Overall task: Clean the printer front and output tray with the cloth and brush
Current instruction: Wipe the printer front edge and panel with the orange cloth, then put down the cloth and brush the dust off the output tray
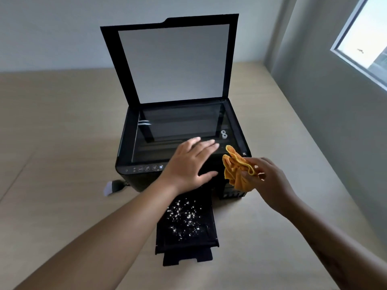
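My left hand (188,164) is spread palm down, fingers straight and apart, over the front right part of the printer (127,147). The fingertips reach the near edge of the scanner glass (178,122) and the thumb points along the front face; whether the palm actually presses on the plastic I cannot tell. My right hand (270,181) sits just beside it, fingers curled and pinching the orange cloth (236,170), which hangs bunched and crumpled in front of the printer's front right corner, its top fold sticking up toward the glass. Below my left wrist the black output tray (167,241) is pulled out toward me, lying on the table (62,143), and its upper surface is scattered with white specks (184,216), thickest in the middle. The row of control buttons (146,168) shows on the front rim to the left of my left hand. The brush (114,187) lies on the table against the printer's front left corner, its pale bristles pointing left and toward me, well apart from both hands. The scanner lid (173,61) stands open and upright at the back, its white pad facing me. Two small white rings (224,135) sit at the right edge of the glass. The printer stands near a grey wall on the right, where a window (366,38) shows in the upper corner.
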### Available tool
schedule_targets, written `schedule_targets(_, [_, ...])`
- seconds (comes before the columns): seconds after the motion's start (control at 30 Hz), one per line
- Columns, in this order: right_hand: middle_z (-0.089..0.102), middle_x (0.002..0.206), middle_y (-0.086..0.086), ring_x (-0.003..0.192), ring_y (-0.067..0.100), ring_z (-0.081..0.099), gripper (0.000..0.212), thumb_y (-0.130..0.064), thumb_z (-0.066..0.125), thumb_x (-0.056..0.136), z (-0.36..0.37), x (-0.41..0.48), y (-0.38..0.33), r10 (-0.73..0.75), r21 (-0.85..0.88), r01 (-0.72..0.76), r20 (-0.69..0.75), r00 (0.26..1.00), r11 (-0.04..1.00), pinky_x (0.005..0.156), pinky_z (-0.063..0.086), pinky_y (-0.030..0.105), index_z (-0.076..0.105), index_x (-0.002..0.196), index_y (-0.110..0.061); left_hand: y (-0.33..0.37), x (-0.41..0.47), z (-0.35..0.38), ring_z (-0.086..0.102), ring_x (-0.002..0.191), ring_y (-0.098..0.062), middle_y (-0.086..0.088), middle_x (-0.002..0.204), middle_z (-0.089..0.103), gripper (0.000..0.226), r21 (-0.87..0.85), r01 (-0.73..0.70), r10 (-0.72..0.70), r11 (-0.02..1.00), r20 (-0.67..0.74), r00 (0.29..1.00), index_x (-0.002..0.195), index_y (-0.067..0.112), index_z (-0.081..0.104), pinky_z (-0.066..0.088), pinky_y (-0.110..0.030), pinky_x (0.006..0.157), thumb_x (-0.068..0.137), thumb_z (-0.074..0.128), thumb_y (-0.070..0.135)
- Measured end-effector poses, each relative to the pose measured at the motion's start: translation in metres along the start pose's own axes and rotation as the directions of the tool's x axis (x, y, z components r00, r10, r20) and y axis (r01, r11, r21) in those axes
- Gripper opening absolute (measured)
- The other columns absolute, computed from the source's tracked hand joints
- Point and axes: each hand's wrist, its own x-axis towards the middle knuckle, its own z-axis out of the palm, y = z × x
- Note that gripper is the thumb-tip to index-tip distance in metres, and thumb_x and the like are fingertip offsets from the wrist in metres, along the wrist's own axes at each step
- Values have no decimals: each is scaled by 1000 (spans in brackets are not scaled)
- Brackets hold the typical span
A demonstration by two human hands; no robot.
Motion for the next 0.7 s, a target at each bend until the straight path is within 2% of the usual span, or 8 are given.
schedule_targets(0.03, [62,105,-13,93,8,61,35,-19,72,86,-1,0,-3,-5,20,5,1,1000,1000,80,55,33,65,120,-23,8,5,2,29,139,-26,6,150,44,73,-26,-12,13,1000,38,999,148,26,37,21,-42,114,87,55,60])
schedule_targets(0.1, [66,101,-13,91,5,62,32,-18,72,86,-1,0,-12,0,76,-2,28,1000,997,79,56,30,67,116,-25,16,9,4,27,139,-25,8,144,50,68,-107,-1,6,994,52,999,146,28,40,17,-42,113,87,61,55])
schedule_targets(0.17, [68,95,-12,86,2,62,28,-17,72,86,3,0,-27,-1,158,-11,77,997,987,68,54,20,68,112,-26,19,3,0,35,132,-23,11,127,61,47,-165,29,-36,986,-37,999,131,27,57,22,-40,108,88,65,44])
schedule_targets(0.23, [67,90,-10,82,1,63,23,-17,71,86,11,-2,-41,3,244,-35,129,992,969,60,53,17,67,106,-26,15,-11,-8,40,119,-18,13,113,64,29,-192,67,-91,979,-119,989,114,25,65,27,-36,100,88,66,37])
schedule_targets(0.4, [69,94,-15,87,2,65,22,-21,70,87,51,-15,-73,-38,299,-71,345,938,952,71,55,19,66,105,-34,10,-84,-36,42,103,-11,18,98,59,21,-259,277,-303,925,-69,950,105,19,68,35,-25,88,88,68,32])
schedule_targets(0.53, [69,91,-16,85,-3,63,18,-23,70,88,121,-27,-103,-50,262,-99,510,858,960,69,49,12,67,100,-36,-17,-164,-46,40,103,-10,11,98,62,15,-238,512,-517,825,43,855,99,20,68,40,-29,84,90,66,31])
schedule_targets(0.63, [67,88,-13,82,-2,61,9,-29,67,90,183,-31,-114,-9,171,-124,620,785,978,69,48,12,68,97,-33,-45,-213,-41,42,99,-13,11,90,61,14,-204,661,-632,722,194,751,90,24,63,43,-35,82,90,58,38])
schedule_targets(0.7, [67,91,-11,84,1,61,12,-34,64,91,214,-35,-115,47,88,-142,667,743,986,71,47,14,66,102,-31,-58,-239,-34,43,97,-14,13,87,60,14,-214,732,-679,647,275,681,84,33,59,44,-35,81,88,53,44])
